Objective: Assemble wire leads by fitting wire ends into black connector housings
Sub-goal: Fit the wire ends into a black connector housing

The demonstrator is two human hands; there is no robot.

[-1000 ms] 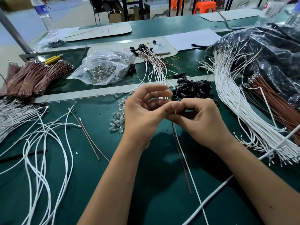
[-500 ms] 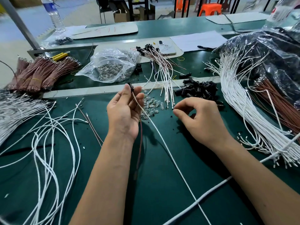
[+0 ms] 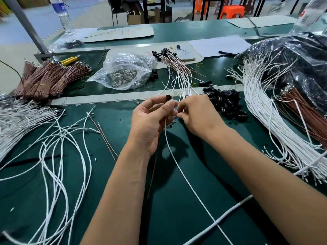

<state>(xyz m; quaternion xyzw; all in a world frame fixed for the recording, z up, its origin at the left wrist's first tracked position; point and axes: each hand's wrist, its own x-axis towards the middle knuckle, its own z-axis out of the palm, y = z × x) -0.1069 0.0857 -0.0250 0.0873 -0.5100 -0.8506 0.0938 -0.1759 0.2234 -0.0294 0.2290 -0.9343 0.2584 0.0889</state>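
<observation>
Green bench of a workshop, strewn with wire. Left hand pinching a black connector housing at its fingertips, white wire and brown wire trailing below toward the near edge. Right hand curled close against it, pinching something too small to tell. Finished leads piled behind; judging by the loose housings, white bundle and brown bundles, much left. Bag of small metal parts nearby; loose wires cluttering the left.
</observation>
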